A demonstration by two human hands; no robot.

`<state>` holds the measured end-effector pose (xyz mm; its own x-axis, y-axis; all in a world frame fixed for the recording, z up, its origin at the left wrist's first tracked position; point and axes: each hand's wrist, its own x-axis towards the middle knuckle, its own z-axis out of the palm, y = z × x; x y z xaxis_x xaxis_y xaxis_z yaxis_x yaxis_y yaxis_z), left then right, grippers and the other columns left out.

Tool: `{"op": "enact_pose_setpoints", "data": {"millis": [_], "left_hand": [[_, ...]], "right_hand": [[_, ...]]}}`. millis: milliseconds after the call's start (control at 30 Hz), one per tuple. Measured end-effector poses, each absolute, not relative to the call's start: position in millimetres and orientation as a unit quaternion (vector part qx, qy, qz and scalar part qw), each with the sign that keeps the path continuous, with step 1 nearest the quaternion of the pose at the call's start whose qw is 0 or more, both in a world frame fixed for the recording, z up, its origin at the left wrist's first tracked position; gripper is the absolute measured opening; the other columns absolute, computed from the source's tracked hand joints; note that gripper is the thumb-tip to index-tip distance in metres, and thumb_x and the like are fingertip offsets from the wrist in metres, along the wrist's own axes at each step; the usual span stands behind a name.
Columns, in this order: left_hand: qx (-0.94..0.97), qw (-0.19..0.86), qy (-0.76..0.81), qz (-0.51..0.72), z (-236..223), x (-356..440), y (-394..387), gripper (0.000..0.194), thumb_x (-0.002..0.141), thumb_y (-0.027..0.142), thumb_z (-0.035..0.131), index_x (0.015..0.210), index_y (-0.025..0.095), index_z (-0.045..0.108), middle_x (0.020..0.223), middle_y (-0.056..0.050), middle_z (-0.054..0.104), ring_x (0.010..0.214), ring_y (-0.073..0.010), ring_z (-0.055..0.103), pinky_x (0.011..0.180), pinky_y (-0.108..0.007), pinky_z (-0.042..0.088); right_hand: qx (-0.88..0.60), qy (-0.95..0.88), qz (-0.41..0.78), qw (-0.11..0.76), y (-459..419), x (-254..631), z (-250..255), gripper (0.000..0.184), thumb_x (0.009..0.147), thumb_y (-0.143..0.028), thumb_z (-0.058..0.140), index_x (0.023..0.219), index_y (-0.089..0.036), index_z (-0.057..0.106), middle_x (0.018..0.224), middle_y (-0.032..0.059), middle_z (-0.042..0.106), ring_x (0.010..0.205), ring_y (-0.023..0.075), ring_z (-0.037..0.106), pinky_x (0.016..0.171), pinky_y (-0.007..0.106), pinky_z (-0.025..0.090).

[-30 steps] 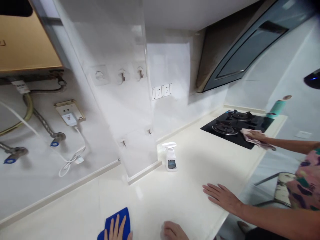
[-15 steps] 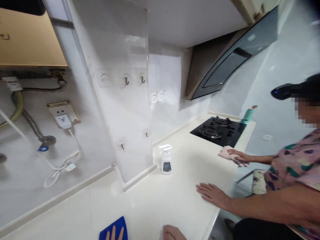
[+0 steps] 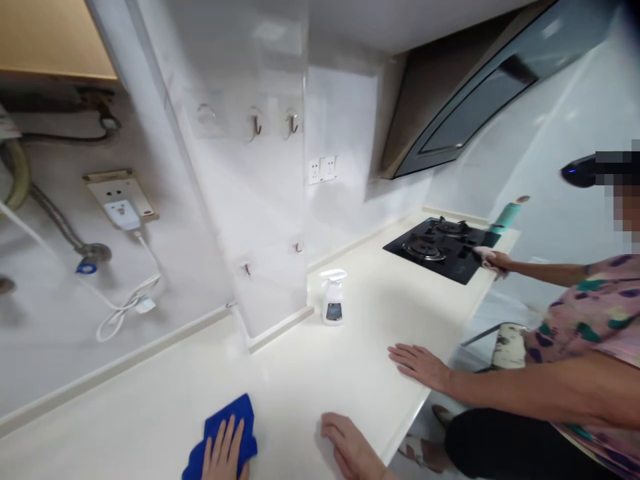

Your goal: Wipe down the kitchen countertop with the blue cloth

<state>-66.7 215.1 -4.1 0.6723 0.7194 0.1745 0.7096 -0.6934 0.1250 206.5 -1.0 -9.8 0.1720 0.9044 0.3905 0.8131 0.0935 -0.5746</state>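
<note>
While standing upright on one pale, glossy counter (image 3: pixel 280 400), serving as landmark: one white spray bottle (image 3: pixel 333 297). Left of the bottle and nearer the viewer, one blue cloth (image 3: pixel 249 423) under the left hand (image 3: pixel 224 453), with straight, slightly parted fingers laid flat on top, touching without gripping. Below the bottle, nearer the viewer, the right hand (image 3: pixel 349 440), with loosely curled fingers; cannot tell whether holding anything. Right of the bottle, one co-worker (image 3: pixel 575 320), with one flat hand (image 3: pixel 420 367) on the counter and another on one pale cloth (image 3: pixel 483 256). Farther right, one black hob (image 3: pixel 451 265) with two burners, under one range hood (image 3: pixel 465 113). Behind and left of the bottle, white walls bearing four metal hooks (image 3: pixel 257 125). Right of the bottle, a front edge (image 3: pixel 417 408) slanting away towards the hob; between bottle and hob, broad counter space.
</note>
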Motion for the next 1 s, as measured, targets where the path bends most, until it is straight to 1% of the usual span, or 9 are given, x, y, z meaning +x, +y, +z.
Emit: {"op": "enact_pose_setpoints", "data": {"millis": [67, 133, 267, 333, 400, 500, 600, 767, 1000], "left_hand": [[0.893, -0.005, 0.436, 0.107, 5, -55, 211, 0.057, 0.09, 0.034, 0.035, 0.145, 0.021, 0.044, 0.154, -0.009, 0.043, 0.146, -0.0268, 0.034, 0.122, -0.053, 0.024], [0.872, -0.027, 0.475, 0.116, 11, -37, 206, 0.055, 0.092, 0.035, 0.036, 0.145, 0.022, 0.043, 0.157, -0.012, 0.038, 0.147, -0.0309, 0.031, 0.12, -0.058, 0.023], [0.867, -0.021, 0.481, 0.129, 16, -10, 194, 0.063, 0.087, 0.045, 0.049, 0.146, 0.021, 0.043, 0.16, -0.018, 0.029, 0.149, -0.0406, 0.021, 0.118, -0.066, 0.018], [0.882, 0.004, 0.455, 0.123, 15, -6, 189, 0.071, 0.083, 0.05, 0.054, 0.147, 0.02, 0.041, 0.161, -0.02, 0.028, 0.149, -0.0427, 0.019, 0.118, -0.067, 0.016], [0.9, 0.034, 0.419, 0.118, 15, -5, 184, 0.071, 0.083, 0.051, 0.055, 0.147, 0.022, 0.04, 0.161, -0.018, 0.027, 0.15, -0.0417, 0.017, 0.118, -0.067, 0.015], [0.901, 0.068, 0.405, 0.139, 15, -1, 180, 0.06, 0.09, 0.047, 0.047, 0.145, 0.025, 0.043, 0.164, -0.014, 0.023, 0.151, -0.0383, 0.014, 0.119, -0.065, 0.02], [0.882, 0.067, 0.427, 0.185, 15, 10, 179, 0.054, 0.094, 0.042, 0.041, 0.143, 0.021, 0.047, 0.164, -0.015, 0.022, 0.152, -0.0365, 0.01, 0.12, -0.064, 0.019], [0.859, 0.062, 0.469, 0.196, 7, 28, 183, 0.053, 0.094, 0.039, 0.038, 0.141, 0.017, 0.051, 0.16, -0.018, 0.031, 0.15, -0.0404, 0.016, 0.118, -0.065, 0.022], [0.873, 0.045, 0.451, 0.182, 9, 25, 212, 0.055, 0.095, 0.037, 0.036, 0.146, 0.017, 0.042, 0.159, -0.019, 0.033, 0.149, -0.0373, 0.024, 0.121, -0.058, 0.023]], "right_hand": [[-0.663, -0.648, 0.054, 0.37, -2, 206, -11, 0.061, 0.064, -0.004, 0.042, 0.12, -0.022, 0.056, 0.13, 0.0096, 0.059, 0.122, 0.0226, 0.054, 0.106, 0.04, 0.048], [-0.66, -0.649, 0.05, 0.374, -3, 205, -11, 0.061, 0.065, -0.002, 0.041, 0.121, -0.022, 0.056, 0.129, 0.0097, 0.059, 0.123, 0.0223, 0.053, 0.105, 0.041, 0.048], [-0.659, -0.648, 0.052, 0.378, -3, 204, -8, 0.062, 0.064, 0.0, 0.04, 0.12, -0.021, 0.056, 0.128, 0.0102, 0.059, 0.123, 0.0219, 0.052, 0.105, 0.041, 0.048], [-0.659, -0.648, 0.054, 0.377, -2, 204, -7, 0.063, 0.064, 0.001, 0.04, 0.12, -0.021, 0.055, 0.128, 0.01, 0.059, 0.124, 0.0221, 0.052, 0.106, 0.042, 0.047], [-0.66, -0.649, 0.055, 0.375, -2, 204, -6, 0.062, 0.064, 0.001, 0.04, 0.121, -0.021, 0.055, 0.129, 0.01, 0.058, 0.125, 0.0223, 0.051, 0.106, 0.042, 0.047], [-0.66, -0.649, 0.06, 0.375, -2, 205, -3, 0.059, 0.067, 0.0, 0.041, 0.121, -0.02, 0.056, 0.129, 0.01, 0.059, 0.124, 0.0222, 0.052, 0.106, 0.041, 0.046], [-0.663, -0.645, 0.067, 0.373, -2, 205, 0, 0.057, 0.067, -0.001, 0.041, 0.119, -0.02, 0.057, 0.129, 0.0099, 0.06, 0.124, 0.0225, 0.052, 0.106, 0.04, 0.046], [-0.669, -0.64, 0.077, 0.369, -3, 205, -1, 0.06, 0.065, -0.001, 0.042, 0.12, -0.021, 0.056, 0.129, 0.0087, 0.059, 0.124, 0.0225, 0.052, 0.107, 0.04, 0.045], [-0.66, -0.643, 0.06, 0.384, -3, 205, -1, 0.058, 0.071, 0.0, 0.04, 0.123, -0.021, 0.055, 0.127, 0.0105, 0.06, 0.123, 0.0227, 0.053, 0.105, 0.042, 0.048]]}}
